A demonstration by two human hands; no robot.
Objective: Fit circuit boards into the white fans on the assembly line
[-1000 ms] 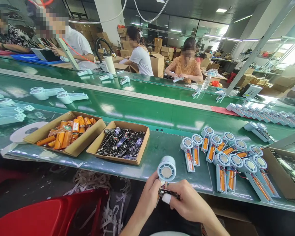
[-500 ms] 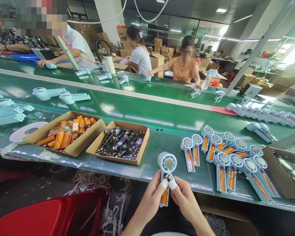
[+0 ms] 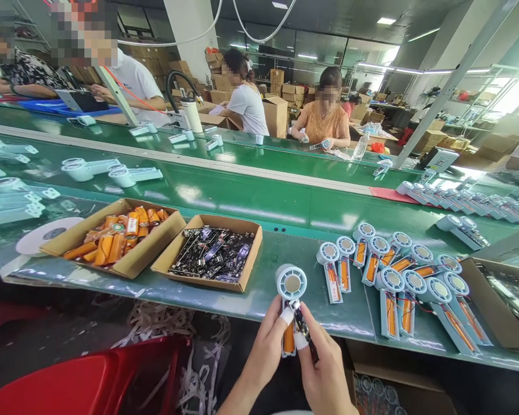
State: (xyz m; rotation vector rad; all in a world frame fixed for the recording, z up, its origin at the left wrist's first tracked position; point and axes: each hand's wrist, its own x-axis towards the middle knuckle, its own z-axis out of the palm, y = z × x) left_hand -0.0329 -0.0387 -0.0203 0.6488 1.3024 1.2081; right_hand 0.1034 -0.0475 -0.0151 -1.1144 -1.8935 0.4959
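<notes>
At the front edge of the bench, my left hand (image 3: pixel 266 340) is closed round the handle of a light-blue handheld fan housing (image 3: pixel 291 283). Its round head points away from me, and an orange battery (image 3: pixel 289 339) lies in the open handle. My right hand (image 3: pixel 324 360) pinches a narrow black circuit board (image 3: pixel 301 323) between thumb and fingers, at a slant over the right side of the handle. White covers wrap both thumb tips. Where the board's upper end meets the housing, I cannot tell whether it is seated.
An open carton of orange batteries (image 3: pixel 52 249) and a carton of circuit boards (image 3: pixel 246 265) stand to the left. Several fan housings with batteries (image 3: pixel 389 305) lie at right, beside another carton (image 3: pixel 480 300). Beyond runs a green conveyor (image 3: pixel 242 184), with co-workers (image 3: pixel 324 118) on its far side.
My right hand has shifted down along the circuit board, which now shows more of its length and slants across the handle. My left hand keeps its hold on the fan housing.
</notes>
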